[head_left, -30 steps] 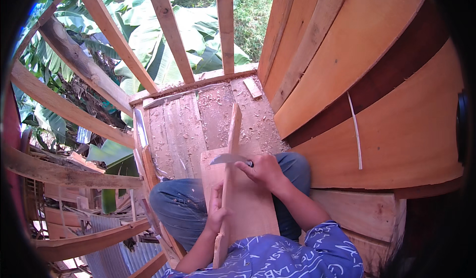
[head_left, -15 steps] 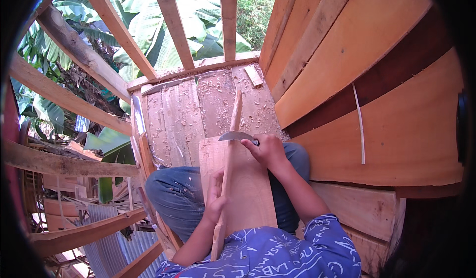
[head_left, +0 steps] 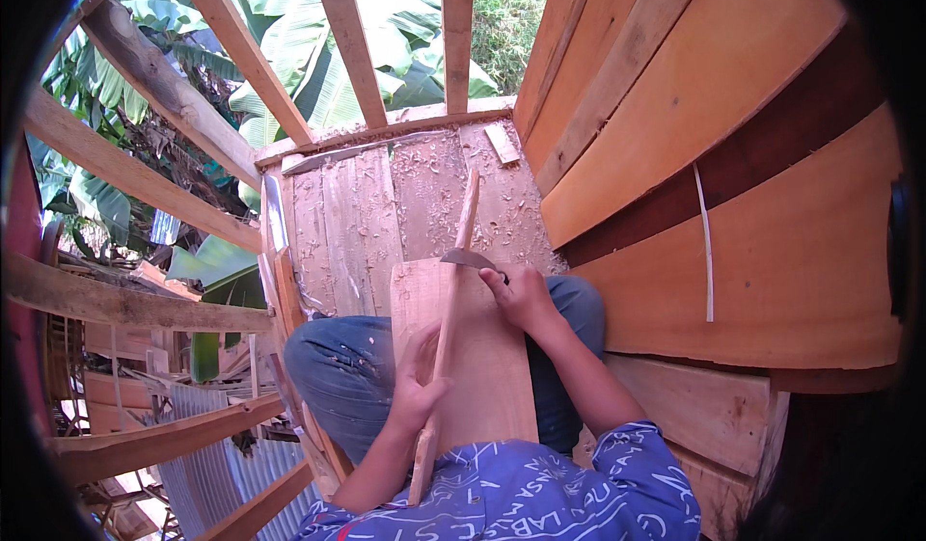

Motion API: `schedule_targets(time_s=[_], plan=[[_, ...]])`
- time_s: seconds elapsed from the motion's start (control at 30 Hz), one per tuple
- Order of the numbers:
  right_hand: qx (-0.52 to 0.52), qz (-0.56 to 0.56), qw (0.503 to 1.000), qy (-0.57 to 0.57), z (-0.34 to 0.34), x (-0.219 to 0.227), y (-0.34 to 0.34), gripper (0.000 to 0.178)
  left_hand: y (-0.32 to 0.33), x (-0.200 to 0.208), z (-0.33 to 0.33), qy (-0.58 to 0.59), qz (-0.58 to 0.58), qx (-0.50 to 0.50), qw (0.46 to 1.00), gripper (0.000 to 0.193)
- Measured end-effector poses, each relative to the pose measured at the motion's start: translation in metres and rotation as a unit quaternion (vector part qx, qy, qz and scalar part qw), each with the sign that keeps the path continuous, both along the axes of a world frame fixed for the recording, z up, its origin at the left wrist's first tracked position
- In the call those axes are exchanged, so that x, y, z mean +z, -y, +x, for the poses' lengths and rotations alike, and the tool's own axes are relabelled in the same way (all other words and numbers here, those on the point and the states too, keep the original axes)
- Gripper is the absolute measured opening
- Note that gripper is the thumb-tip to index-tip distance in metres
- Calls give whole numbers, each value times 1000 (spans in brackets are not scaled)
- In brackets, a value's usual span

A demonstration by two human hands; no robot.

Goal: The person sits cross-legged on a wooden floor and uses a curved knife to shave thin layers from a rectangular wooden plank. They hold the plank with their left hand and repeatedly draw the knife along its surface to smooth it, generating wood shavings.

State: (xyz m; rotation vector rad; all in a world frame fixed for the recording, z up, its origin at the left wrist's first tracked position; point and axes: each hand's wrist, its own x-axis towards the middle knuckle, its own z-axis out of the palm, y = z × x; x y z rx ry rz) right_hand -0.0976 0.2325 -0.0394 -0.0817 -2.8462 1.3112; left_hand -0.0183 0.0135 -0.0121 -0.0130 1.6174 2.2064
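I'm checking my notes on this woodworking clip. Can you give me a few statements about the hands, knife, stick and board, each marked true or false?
1. The right hand holds a curved knife against the stick. True.
2. The left hand is off the stick, resting on the floor. False: it grips the stick low down, over the board.
3. The board lies across the person's lap. True.
4. The floor is swept clean. False: shavings cover it.
5. The stick lies crosswise on the board. False: it runs lengthwise, past the board's far edge.
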Motion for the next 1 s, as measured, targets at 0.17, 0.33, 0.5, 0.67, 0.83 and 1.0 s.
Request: schedule_targets(time_s=[0.17,0.33,0.5,0.67,0.83,1.0], plan=[[74,29,995,-57,17,11,14,52,3,-12,1,-10,20,9,1000,88],[-6,52,998,-43,-2,-2,0,50,-4,-7,0,-13,9,10,1000,88],[80,49,993,-75,12,-5,12,50,1,-3,-2,19,53,5,998,90],[-20,-6,1000,-18,-1,8,17,49,4,-14,-1,20,35,12,999,90],[-18,-26,999,-10,-5,1,9,48,6,-17,1,15,45,15,999,91],[56,31,994,-84,9,-8,10,47,5,-18,1,14,66,12,998,90]])
